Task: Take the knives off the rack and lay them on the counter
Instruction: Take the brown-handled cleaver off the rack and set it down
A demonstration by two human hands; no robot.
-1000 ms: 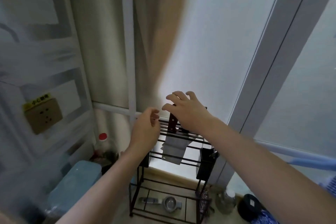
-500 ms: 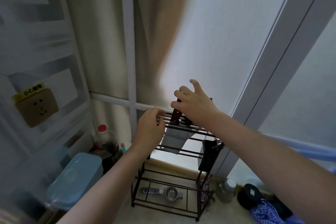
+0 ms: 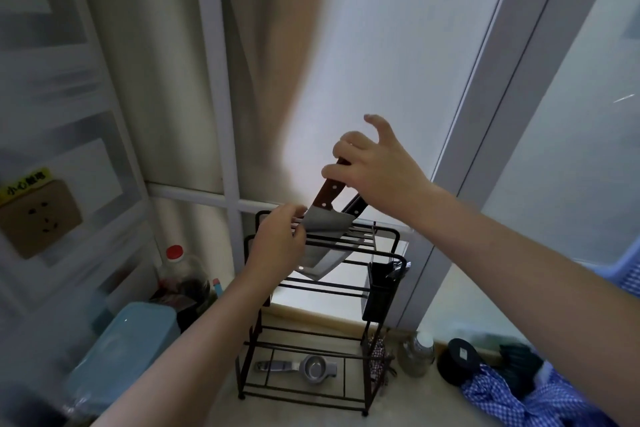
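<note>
A black wire rack (image 3: 388, 255) stands on the beige counter (image 3: 311, 416) against the window. My right hand (image 3: 374, 170) grips the brown riveted handle of a cleaver (image 3: 323, 239), whose wide grey blade is tilted and partly raised out of the rack's top slots. A second dark knife handle (image 3: 355, 206) leans in the rack just behind it. My left hand (image 3: 277, 243) holds the rack's top bar at its left end, beside the blade.
A metal squeezer (image 3: 301, 367) lies on the rack's bottom shelf. A black utensil cup (image 3: 379, 291) hangs on its right side. A blue box (image 3: 124, 347) and red-capped bottle (image 3: 175, 267) stand left; a jar (image 3: 417, 354), a black lid (image 3: 459, 360) and checked cloth (image 3: 519, 399) lie right.
My right hand closed on the cleaver's handle and pulled it up, so the blade rises and tilts out of the slots. My left hand settled on the rack's top bar.
</note>
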